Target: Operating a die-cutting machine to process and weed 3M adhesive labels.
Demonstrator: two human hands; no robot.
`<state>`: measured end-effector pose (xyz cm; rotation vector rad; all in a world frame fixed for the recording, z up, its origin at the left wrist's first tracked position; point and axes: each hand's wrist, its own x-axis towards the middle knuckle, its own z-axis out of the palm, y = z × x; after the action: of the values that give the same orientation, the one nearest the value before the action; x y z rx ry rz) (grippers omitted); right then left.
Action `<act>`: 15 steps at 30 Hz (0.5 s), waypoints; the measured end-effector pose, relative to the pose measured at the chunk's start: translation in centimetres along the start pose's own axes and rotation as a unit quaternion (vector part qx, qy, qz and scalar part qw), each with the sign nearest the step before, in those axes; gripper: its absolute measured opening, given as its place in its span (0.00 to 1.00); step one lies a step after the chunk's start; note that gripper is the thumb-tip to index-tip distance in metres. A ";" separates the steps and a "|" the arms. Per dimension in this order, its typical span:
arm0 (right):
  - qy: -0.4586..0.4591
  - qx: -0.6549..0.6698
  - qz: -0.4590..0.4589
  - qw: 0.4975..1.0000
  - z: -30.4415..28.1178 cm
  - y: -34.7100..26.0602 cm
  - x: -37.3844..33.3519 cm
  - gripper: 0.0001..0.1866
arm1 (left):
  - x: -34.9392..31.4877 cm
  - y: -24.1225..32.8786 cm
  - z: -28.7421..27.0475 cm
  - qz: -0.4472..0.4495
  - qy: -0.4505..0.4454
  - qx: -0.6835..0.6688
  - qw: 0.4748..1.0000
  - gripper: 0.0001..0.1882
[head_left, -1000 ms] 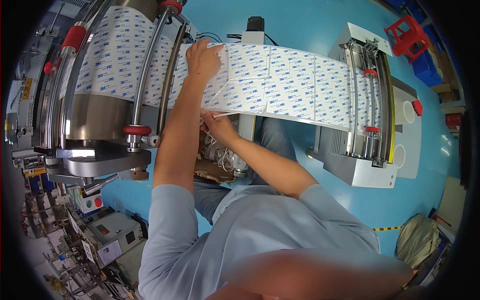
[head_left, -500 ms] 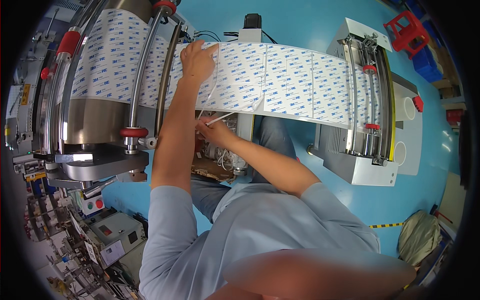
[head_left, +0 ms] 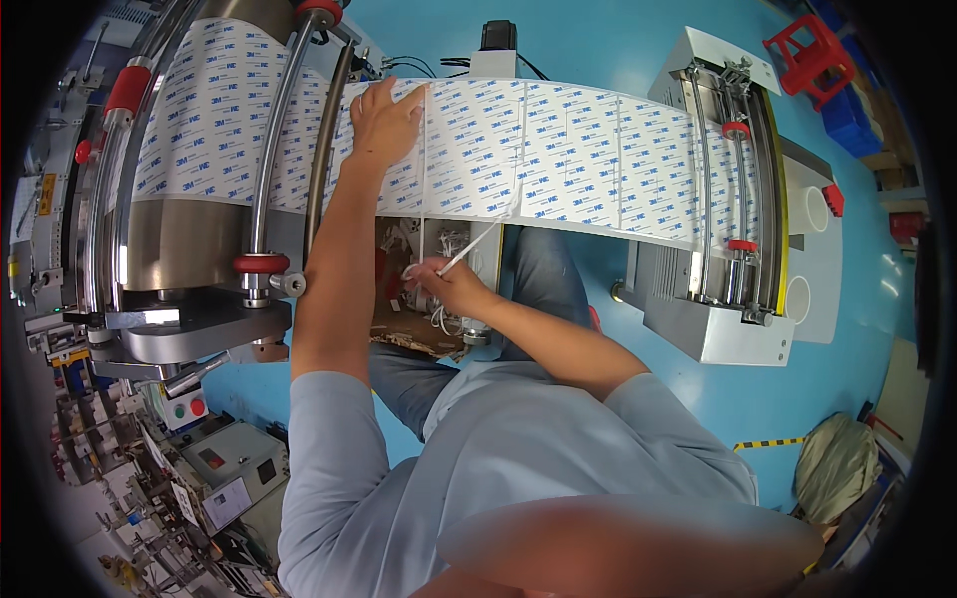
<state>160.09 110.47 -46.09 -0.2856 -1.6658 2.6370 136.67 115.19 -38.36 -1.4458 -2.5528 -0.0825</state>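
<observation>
A wide white sheet with blue print (head_left: 578, 149) stretches between two machines, with thin lines running across it. My left hand (head_left: 384, 125) lies flat on it near the far edge, fingers spread, thumb beside one cross line. Below the near edge, my right hand (head_left: 451, 287) is closed on thin white strips. One white strip (head_left: 422, 199) runs straight from beside my left hand down to my right fingers. Another strip (head_left: 477, 247) slants up from my right hand to the sheet at a second cross line. Its exact end in my fingers is hidden.
Metal rollers (head_left: 269, 159) and a steel drum (head_left: 191, 244) stand at the left. A second roller unit (head_left: 733, 199) stands at the right. Below the sheet is a box (head_left: 414, 334) with tangled white scraps. A red stool (head_left: 809, 60) is at the far right.
My right hand has moved toward me and slightly right, drawing the strips longer and straighter. My left hand stays on the sheet, shifted only slightly in the picture.
</observation>
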 end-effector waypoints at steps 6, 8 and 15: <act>-0.018 0.014 -0.007 1.000 -0.2 0.0 -0.2 0.15 | -0.6 0.1 -0.1 0.002 0.057 -0.019 0.998 0.17; -0.006 0.028 0.012 1.000 -0.5 0.6 -0.3 0.14 | -1.5 -0.1 -0.7 0.007 0.125 -0.063 0.990 0.14; -0.015 0.006 -0.017 1.000 -1.8 2.1 -4.0 0.15 | -13.0 11.6 -7.0 0.061 0.061 -0.313 0.946 0.05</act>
<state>164.45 110.73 -48.14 -0.2184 -1.6469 2.6391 154.13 109.21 -34.85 -1.7197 -2.4315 -1.0078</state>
